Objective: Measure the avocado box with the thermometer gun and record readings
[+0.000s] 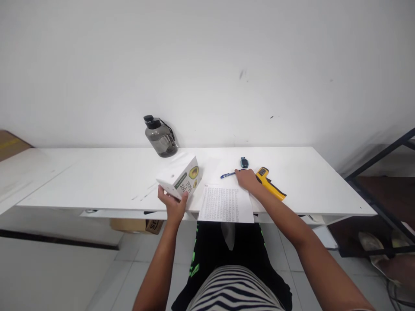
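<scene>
My left hand (174, 205) grips the near lower edge of a white box (181, 179) printed with avocados and the word "Meal". The thumb lies on the printed side. The box is tilted at the table's front part. My right hand (248, 179) is closed around the right end of a blue pen (227, 175), whose other end points left; the fingertips are partly hidden. Just below the pen lies a sheet of paper (223, 205) covered in rows of writing. Beyond my right hand sits a small watch-like device (244, 162). A yellow infrared thermometer (272, 185) lies to its right.
A large grey water bottle (162, 140) with a black lid stands at the back by the wall. The white table (97, 181) has its front edge close to my lap. A cardboard box (129, 225) is below the table. A dark metal rack (372, 168) stands at right.
</scene>
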Motion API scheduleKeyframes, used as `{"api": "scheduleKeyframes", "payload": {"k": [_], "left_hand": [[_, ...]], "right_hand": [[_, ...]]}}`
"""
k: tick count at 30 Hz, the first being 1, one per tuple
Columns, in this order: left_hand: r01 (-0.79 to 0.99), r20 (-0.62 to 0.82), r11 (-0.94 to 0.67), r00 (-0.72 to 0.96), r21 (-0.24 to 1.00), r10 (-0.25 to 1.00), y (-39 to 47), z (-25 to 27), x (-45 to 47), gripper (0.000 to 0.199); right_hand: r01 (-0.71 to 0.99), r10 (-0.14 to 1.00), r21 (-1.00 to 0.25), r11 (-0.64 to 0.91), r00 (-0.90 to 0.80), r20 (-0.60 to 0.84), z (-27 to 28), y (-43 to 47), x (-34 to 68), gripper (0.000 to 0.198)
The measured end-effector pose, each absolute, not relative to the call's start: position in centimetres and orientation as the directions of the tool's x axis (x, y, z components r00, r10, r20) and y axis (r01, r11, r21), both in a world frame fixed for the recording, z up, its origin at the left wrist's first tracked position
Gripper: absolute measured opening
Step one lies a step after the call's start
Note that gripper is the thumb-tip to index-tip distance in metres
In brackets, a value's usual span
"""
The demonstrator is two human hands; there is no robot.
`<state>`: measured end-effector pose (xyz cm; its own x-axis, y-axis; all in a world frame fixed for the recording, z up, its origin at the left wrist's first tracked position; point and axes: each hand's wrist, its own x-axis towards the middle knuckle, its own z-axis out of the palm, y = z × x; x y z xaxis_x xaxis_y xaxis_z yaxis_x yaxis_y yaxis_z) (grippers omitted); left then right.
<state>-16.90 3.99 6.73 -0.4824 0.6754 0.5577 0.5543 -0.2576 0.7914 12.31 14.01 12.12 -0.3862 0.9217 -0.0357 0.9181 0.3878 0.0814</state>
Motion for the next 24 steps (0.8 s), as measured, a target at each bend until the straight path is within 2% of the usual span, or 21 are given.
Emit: {"api": "scheduleKeyframes", "payload": {"k": [2, 4, 5, 7, 8, 10, 12, 14, 16, 19, 24], "left_hand": [[0.722, 0.707, -0.231, -0.468, 0.652, 0.53, 2.8, 7.5, -16.2, 0.096], [0.852, 0.831, -0.189, -0.39, 0.489, 0.396, 1.2, 8.5, -14.3, 0.085], [0.874, 0.858, -0.224, -0.319, 0.431, 0.402, 0.4, 9.0, -12.9, 0.075], [0.83, 0.808, -0.412, -0.077, 0.377, 0.584, -1.1, 10.0, -9.4, 0.052], [0.787, 0.725, -0.499, 0.099, 0.363, 0.682, -1.5, 10.3, -7.5, 0.045], [0.747, 0.539, -0.584, 0.365, 0.316, 0.759, -1.9, 10.6, -4.0, 0.042], [0.753, 0.438, -0.589, 0.442, 0.292, 0.783, -1.5, 10.2, -1.1, 0.048], [0.759, 0.372, -0.589, 0.48, 0.278, 0.794, -0.9, 9.3, 0.6, 0.055], [0.75, 0.338, -0.611, 0.522, 0.256, 0.783, -0.3, 8.2, 1.5, 0.06], [0.731, 0.34, -0.65, 0.57, 0.206, 0.748, 0.2, 6.7, 1.8, 0.064], [0.735, 0.306, -0.642, 0.573, 0.219, 0.76, 0.2, 5.9, 1.5, 0.072]], "right_hand": [[0.919, 0.922, 0.069, 0.387, -0.384, -0.05, 11.8, 14.8, 11.8, 0.03], [0.921, 0.924, 0.067, 0.383, -0.382, -0.023, 11.7, 14.8, 11.8, 0.026], [0.924, 0.926, 0.062, 0.377, -0.377, 0.0, 11.7, 14.5, 12.0, 0.025], [0.941, 0.936, -0.037, 0.337, -0.33, 0.124, 11.7, 13.5, 12.3, 0.027], [0.941, 0.937, -0.15, 0.302, -0.265, 0.226, 11.7, 12.9, 12.4, 0.03], [0.834, 0.917, -0.494, 0.245, -0.034, 0.398, 11.5, 11.7, 12.5, 0.035], [0.565, 0.915, -0.792, 0.231, 0.15, 0.374, 11.2, 10.6, 12.5, 0.036], [0.316, 0.943, -0.922, 0.221, 0.172, 0.285, 10.8, 9.7, 12.5, 0.035], [0.228, 0.948, -0.944, 0.238, 0.154, 0.277, 10.5, 8.9, 12.8, 0.03], [0.273, 0.942, -0.919, 0.283, 0.104, 0.321, 10.2, 8.2, 13.9, 0.025], [0.347, 0.951, -0.891, 0.291, -0.204, 0.232, 9.6, 8.7, 15.6, 0.019]]}}
